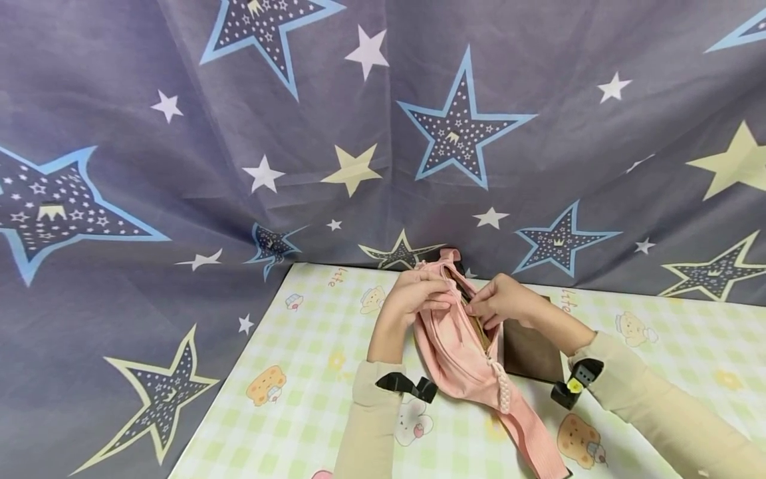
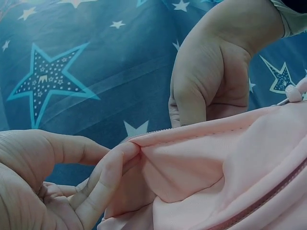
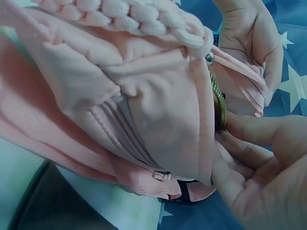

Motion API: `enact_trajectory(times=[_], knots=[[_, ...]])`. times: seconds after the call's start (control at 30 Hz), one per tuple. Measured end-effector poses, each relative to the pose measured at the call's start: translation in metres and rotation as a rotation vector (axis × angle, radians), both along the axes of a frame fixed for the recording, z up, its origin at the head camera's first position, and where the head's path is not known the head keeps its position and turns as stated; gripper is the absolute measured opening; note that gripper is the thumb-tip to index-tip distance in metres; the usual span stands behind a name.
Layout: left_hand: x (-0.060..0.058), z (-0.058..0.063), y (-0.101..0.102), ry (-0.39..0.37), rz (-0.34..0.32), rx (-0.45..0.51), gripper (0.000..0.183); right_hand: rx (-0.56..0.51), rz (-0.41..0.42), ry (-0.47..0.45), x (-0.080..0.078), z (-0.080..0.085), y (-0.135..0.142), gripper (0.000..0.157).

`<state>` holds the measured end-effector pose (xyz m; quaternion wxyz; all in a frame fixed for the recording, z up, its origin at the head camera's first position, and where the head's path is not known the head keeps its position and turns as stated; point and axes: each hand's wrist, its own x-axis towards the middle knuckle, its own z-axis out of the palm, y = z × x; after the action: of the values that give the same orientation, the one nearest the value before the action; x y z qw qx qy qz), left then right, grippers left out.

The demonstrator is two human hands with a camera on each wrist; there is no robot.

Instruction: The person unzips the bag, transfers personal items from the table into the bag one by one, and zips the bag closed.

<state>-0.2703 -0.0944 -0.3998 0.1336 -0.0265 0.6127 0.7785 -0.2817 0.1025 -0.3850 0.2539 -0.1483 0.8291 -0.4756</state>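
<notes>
A pink waist bag [image 1: 457,359] stands tilted on the checked tablecloth, its long zipped mouth parted. My left hand [image 1: 419,293] pinches the bag's near rim, and the left wrist view shows its fingers [image 2: 108,175] gripping the pink fabric. My right hand [image 1: 505,303] grips the opposite side of the mouth, with its fingertips partly hidden inside. Beside those fingers, in the right wrist view, runs an olive-gold ridged edge [image 3: 219,98]; what it belongs to is unclear. A pale braided cord [image 3: 136,17] hangs from the end of the bag.
Under the right forearm lies a flat dark brown item [image 1: 529,349], partly covered. The bag's wide pink strap [image 1: 535,436] trails toward the front. A star-printed grey curtain [image 1: 335,226] rises behind the green-checked tablecloth [image 1: 239,426]. Both wrists wear black cameras.
</notes>
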Motion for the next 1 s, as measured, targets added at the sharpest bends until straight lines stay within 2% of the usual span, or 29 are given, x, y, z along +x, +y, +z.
enact_trajectory(times=[0.1,0.3,0.4,0.63,0.8,1.0], knots=[[-0.0004,-0.0016,0.0005,0.000,-0.005,-0.006,0.012,0.000,-0.001,0.002,-0.0004,-0.0018,-0.0004,0.024],[0.0005,-0.0003,-0.0018,-0.013,-0.007,-0.010,0.014,0.058,-0.020,0.118,-0.0003,-0.0016,-0.0027,0.016],[0.0009,0.0004,-0.0036,-0.008,-0.020,-0.005,0.016,0.093,-0.036,0.146,-0.0006,0.0012,-0.0051,0.013],[-0.0007,-0.0005,-0.0045,-0.005,-0.026,0.012,0.012,0.165,-0.060,0.202,0.0006,-0.0011,-0.0084,0.021],[-0.0023,-0.0005,-0.0038,-0.002,-0.024,0.002,0.013,0.267,-0.066,0.280,0.0004,-0.0005,-0.0079,0.016],[-0.0041,0.0004,-0.0064,0.009,-0.024,-0.017,0.015,0.396,-0.033,0.376,-0.0015,0.0033,-0.0082,0.013]])
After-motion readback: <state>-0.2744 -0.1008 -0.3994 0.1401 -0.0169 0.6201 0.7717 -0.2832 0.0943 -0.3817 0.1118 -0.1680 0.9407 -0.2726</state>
